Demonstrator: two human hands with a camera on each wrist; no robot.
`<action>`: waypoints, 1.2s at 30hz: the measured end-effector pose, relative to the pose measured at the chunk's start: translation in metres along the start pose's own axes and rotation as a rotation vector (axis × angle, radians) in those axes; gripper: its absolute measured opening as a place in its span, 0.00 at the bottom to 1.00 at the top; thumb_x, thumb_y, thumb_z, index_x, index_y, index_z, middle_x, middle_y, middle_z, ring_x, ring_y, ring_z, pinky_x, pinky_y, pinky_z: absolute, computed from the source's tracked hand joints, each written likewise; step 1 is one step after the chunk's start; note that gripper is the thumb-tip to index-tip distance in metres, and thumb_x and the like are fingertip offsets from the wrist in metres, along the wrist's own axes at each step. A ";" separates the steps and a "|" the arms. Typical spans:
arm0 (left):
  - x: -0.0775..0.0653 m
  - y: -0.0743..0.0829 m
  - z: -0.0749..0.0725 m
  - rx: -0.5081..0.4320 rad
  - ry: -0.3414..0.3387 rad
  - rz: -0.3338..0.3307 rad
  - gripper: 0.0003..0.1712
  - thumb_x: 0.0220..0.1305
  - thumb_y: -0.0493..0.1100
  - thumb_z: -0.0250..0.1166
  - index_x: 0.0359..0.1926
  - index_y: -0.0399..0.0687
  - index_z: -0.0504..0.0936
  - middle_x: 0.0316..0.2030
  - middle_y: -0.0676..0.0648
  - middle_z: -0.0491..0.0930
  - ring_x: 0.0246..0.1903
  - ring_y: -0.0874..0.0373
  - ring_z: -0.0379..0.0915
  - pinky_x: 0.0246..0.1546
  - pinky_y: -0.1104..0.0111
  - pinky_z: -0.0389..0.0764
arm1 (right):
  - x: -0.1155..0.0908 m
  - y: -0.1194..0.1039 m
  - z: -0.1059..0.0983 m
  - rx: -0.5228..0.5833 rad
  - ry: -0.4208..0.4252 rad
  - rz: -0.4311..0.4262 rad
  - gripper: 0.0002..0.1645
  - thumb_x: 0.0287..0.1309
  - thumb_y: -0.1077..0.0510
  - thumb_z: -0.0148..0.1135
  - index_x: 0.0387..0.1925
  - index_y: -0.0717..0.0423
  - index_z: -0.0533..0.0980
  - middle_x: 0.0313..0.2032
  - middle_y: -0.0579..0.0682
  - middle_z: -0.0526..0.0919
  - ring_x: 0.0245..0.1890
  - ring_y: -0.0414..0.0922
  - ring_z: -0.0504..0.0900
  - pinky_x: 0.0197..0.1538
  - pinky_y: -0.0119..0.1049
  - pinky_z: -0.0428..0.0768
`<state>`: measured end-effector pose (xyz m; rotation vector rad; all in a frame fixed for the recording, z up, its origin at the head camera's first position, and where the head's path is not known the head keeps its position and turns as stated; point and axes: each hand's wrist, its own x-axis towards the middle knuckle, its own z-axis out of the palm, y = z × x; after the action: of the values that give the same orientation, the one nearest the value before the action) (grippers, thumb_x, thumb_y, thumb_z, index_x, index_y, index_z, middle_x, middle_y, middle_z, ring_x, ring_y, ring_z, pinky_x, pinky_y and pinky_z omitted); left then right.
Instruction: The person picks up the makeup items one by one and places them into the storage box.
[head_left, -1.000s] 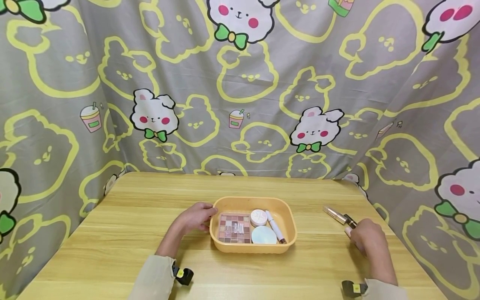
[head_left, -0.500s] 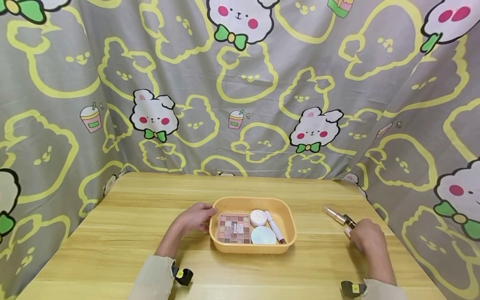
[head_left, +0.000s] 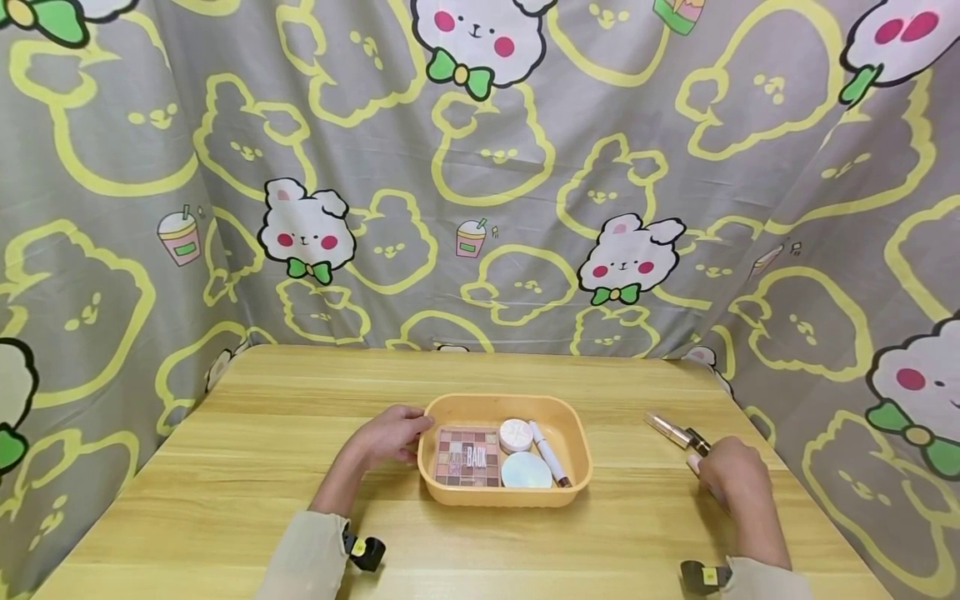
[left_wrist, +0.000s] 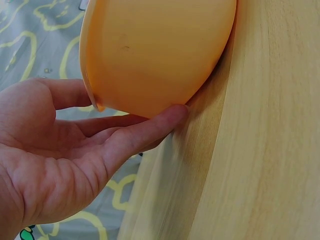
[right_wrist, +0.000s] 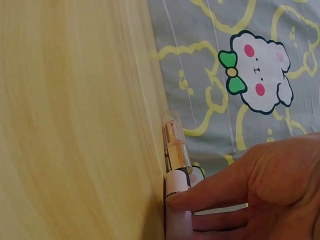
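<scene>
A yellow-orange plastic basket point(head_left: 502, 497) sits mid-table. My left hand point(head_left: 386, 435) holds its left end; in the left wrist view the thumb lies low against the outer wall and a finger reaches the rim. Inside lie an eyeshadow palette point(head_left: 467, 457), a small round white container point(head_left: 517, 436), a pale round compact point(head_left: 527, 472) and a white tube with a dark end point(head_left: 552, 455). At the right, my right hand point(head_left: 737, 475) pinches a pale pink cosmetic tube point(right_wrist: 177, 220), thumb on its near side. Its lower end is out of frame.
Just beyond the right hand lies a clear-and-gold lipstick-like tube point(head_left: 670, 429), beside a dark-capped tube point(head_left: 699, 440) partly covered by the hand. A patterned grey curtain point(head_left: 510, 283) surrounds the wooden table point(head_left: 322, 375) at the back and sides.
Nothing visibly changes on the table; both hands keep their places at the basket and the pink tube. The head view shifts only very slightly.
</scene>
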<state>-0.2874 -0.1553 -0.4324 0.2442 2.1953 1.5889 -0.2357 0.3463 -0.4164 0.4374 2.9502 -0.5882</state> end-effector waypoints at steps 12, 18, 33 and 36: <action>0.000 -0.001 -0.001 0.005 -0.003 0.007 0.24 0.79 0.44 0.49 0.60 0.25 0.73 0.47 0.35 0.81 0.42 0.55 0.81 0.37 0.63 0.86 | -0.001 -0.003 -0.001 0.014 -0.012 0.019 0.15 0.57 0.57 0.62 0.21 0.64 0.74 0.23 0.60 0.74 0.24 0.54 0.73 0.25 0.40 0.74; -0.001 0.000 0.000 0.004 0.004 -0.004 0.25 0.79 0.44 0.49 0.62 0.26 0.73 0.47 0.35 0.81 0.42 0.54 0.81 0.38 0.63 0.86 | -0.003 -0.002 -0.003 0.024 -0.029 0.000 0.09 0.48 0.62 0.64 0.20 0.62 0.75 0.24 0.60 0.75 0.25 0.55 0.73 0.25 0.42 0.75; 0.000 0.002 0.001 0.014 0.007 0.003 0.24 0.79 0.45 0.49 0.60 0.27 0.74 0.47 0.36 0.81 0.41 0.55 0.80 0.37 0.63 0.86 | -0.006 -0.011 -0.006 0.122 -0.024 -0.005 0.20 0.57 0.55 0.63 0.13 0.57 0.72 0.14 0.52 0.75 0.15 0.48 0.76 0.19 0.37 0.76; -0.001 0.001 0.000 0.020 0.012 -0.002 0.24 0.79 0.45 0.50 0.59 0.27 0.75 0.47 0.36 0.81 0.42 0.55 0.80 0.37 0.63 0.86 | -0.006 -0.014 -0.006 0.146 -0.024 -0.015 0.17 0.55 0.56 0.64 0.16 0.59 0.72 0.15 0.52 0.75 0.15 0.48 0.76 0.19 0.38 0.76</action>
<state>-0.2868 -0.1546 -0.4311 0.2385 2.2207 1.5715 -0.2347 0.3348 -0.4050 0.4189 2.9009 -0.8083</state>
